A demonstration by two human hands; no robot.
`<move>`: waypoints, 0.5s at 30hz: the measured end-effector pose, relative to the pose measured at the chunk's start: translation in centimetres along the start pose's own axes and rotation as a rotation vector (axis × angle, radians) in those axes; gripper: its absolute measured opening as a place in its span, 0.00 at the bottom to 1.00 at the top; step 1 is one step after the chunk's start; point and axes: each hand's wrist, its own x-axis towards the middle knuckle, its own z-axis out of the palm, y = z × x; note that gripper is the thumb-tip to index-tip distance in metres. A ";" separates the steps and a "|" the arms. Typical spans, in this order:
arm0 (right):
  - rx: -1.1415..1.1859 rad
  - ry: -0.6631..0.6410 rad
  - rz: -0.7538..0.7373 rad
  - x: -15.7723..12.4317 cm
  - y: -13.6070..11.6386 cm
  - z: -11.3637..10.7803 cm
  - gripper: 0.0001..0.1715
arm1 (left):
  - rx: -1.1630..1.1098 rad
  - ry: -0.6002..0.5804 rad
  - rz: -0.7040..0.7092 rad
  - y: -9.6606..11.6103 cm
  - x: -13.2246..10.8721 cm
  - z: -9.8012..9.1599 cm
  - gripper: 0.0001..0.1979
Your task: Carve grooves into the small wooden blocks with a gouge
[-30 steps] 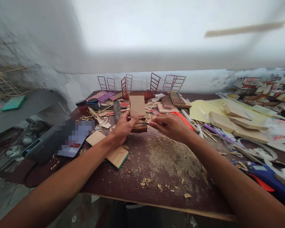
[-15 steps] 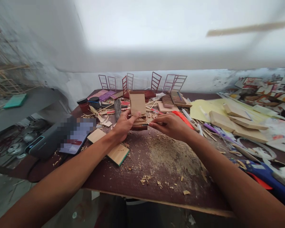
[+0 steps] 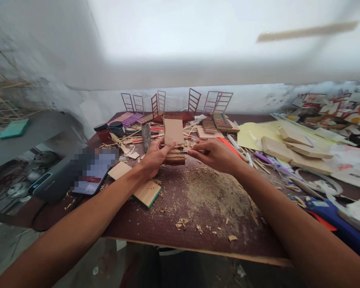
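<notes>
Sawdust and shavings litter the dark table [image 3: 198, 224], with both arms stretched forward across it. The left grip [image 3: 153, 159] is clamped round a wooden block [image 3: 173, 134] standing upright mid-table, thumb on its face. The right grip [image 3: 217, 155] pinches a thin tool [image 3: 183, 153], mostly hidden by the fingers, with its tip at the block's rough lower part. The phone [image 3: 91, 176] screen is blurred out.

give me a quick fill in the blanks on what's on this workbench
The left hand holds a small ___ block upright.
The right hand puts a thin tool to the block's ___ end.
The phone lies ___ of the left hand.
The big paper sheet is ___.
Missing words: wooden; lower; left; yellow.
</notes>
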 end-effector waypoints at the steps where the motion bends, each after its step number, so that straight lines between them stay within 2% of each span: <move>1: 0.002 -0.009 0.005 0.0 0.0 0.0 0.31 | 0.003 -0.005 -0.013 0.0 0.0 0.0 0.12; 10: 0.024 -0.045 0.020 -0.1 -0.1 -0.2 0.34 | 0.010 0.013 -0.070 0.2 0.0 0.1 0.08; 15: -0.019 -0.087 0.036 -0.2 0.3 0.1 0.31 | 0.000 0.022 -0.071 0.4 -0.2 0.1 0.09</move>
